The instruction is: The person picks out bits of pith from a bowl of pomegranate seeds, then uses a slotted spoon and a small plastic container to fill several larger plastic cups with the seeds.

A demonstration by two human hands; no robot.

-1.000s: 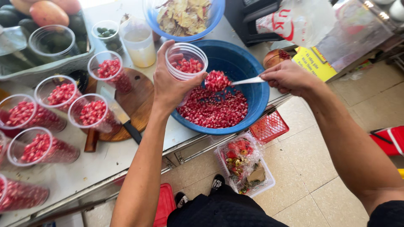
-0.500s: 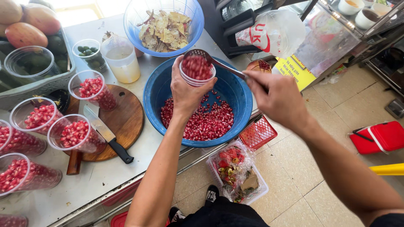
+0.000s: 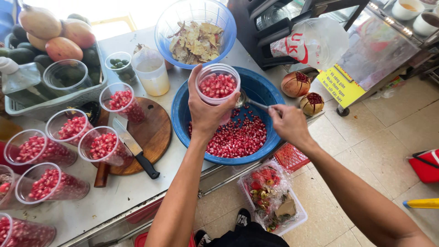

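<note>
Right now the steel worktop (image 3: 137, 192) carries everything, and the biggest thing on it is the blue basin (image 3: 183, 119), its bottom covered with loose red pomegranate seeds (image 3: 238, 137). Behind it sits a lighter blue bowl (image 3: 164, 27) of dry peel, and to the left a round wooden board (image 3: 155, 132) with a black-handled knife (image 3: 136, 148) lying across it. A row of seed-filled clear cups (image 3: 103, 145) stands on and around the board. Above the basin, the left hand (image 3: 208, 110) wraps its grip firmly around a clear plastic cup (image 3: 218, 85), held upright and full of seeds nearly to the rim. The right hand (image 3: 289, 124) is closed on the handle of a metal spoon (image 3: 249, 101), whose bowl sits just beside the cup's wall, over the basin.
</note>
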